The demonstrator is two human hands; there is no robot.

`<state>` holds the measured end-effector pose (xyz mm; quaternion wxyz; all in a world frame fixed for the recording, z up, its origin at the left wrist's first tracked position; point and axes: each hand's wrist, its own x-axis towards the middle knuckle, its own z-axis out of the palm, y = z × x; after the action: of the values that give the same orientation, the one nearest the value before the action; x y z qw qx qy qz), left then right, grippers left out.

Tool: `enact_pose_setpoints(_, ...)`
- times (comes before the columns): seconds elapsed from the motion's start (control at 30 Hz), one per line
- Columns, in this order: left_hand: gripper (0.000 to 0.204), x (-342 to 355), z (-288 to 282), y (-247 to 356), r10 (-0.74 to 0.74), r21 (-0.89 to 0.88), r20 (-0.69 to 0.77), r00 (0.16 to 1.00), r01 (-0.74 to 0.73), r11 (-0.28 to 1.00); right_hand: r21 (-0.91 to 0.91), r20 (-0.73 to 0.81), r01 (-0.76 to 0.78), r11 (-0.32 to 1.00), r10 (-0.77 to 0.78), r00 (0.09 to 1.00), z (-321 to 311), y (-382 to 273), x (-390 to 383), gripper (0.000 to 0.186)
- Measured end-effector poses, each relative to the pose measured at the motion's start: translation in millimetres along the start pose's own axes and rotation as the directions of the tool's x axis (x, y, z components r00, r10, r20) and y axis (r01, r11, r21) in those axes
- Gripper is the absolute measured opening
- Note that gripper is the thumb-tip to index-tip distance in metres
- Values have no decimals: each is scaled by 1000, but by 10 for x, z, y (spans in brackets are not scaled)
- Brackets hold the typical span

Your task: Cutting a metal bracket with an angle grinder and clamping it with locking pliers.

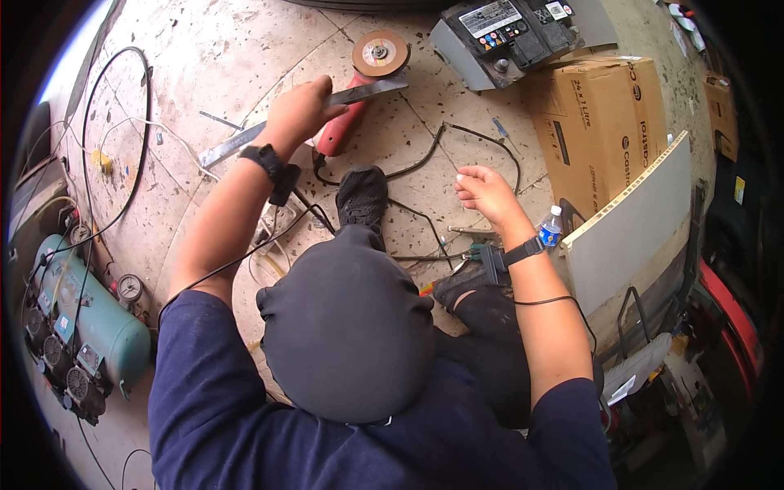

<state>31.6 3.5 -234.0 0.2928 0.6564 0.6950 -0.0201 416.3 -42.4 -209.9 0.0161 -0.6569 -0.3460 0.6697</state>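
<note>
My left hand [300, 114] is closed around a long flat metal bar [371, 91], which slants from lower left to upper right. The bar crosses above the red body of an angle grinder [351, 114] on the floor. A brown disc [380, 54] sits on the grinder's far end. Off to the right, my right hand [486, 194] hangs in the air with its fingers curled in, and nothing shows in them. Below it on the floor are pliers with teal handles [464, 263], close to my shoe. A thin dark strip [220, 120] lies left of my left hand.
Black cable [416, 166] winds across the floor between my hands. On the right stand a car battery [510, 41], a cardboard carton [600, 139], a small plastic bottle [551, 229] and a pale panel [633, 229]. A green air compressor [106, 327] and a looped hose [86, 155] are at left.
</note>
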Motion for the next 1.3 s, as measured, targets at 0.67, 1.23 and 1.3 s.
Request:
enact_pose_setpoints(0.67,51,-1044,824,-642,201,208,-350,915,-133,969,-14,-44,-95,995,94,995,-43,302,-151,44)
enact_pose_setpoints(1.23,51,-288,844,16,-193,-617,15,981,161,770,3,25,162,987,-162,986,245,-45,-627,60)
enact_pose_setpoints(1.3,50,-473,499,344,-51,-731,-33,998,11,683,23,-17,295,955,-295,955,403,-97,-537,66)
